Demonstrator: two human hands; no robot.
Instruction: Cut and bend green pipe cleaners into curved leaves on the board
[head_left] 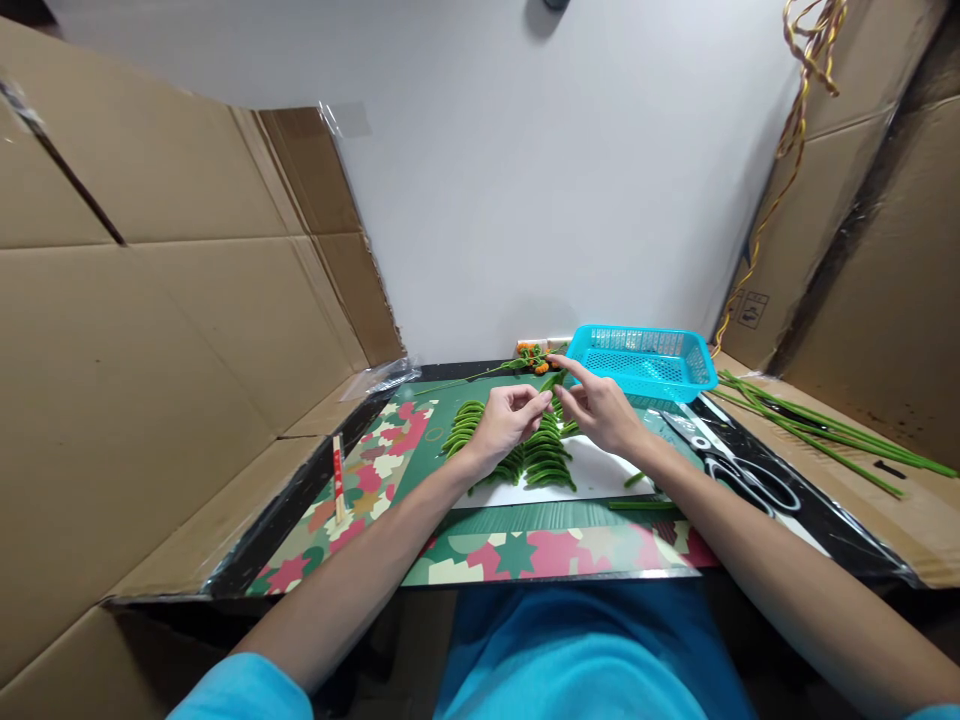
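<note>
Between my hands, over the table, is a small green leaf-shaped piece (553, 381), seemingly of fuzzy chenille stem. My left hand (508, 420) pinches its lower end between thumb and fingertips. On the other side my right hand (600, 408) grips it too, with the index finger stretched out; its exact hold is partly hidden. Below them, curved green fuzzy pieces (549, 460) lie in stacked rows on a white sheet (600, 468). Another row of such pieces (463, 428) sits to the left, partly behind my left hand.
A turquoise basket (641, 392) stands at the back right. Orange flowers on a green stem (541, 358) lie behind my hands. Scissors (739, 475) and long green stems (832, 430) are at right. Red-wrapped chopsticks (338, 480) lie left on a patterned mat (517, 556). Cardboard walls (187, 330) flank the table.
</note>
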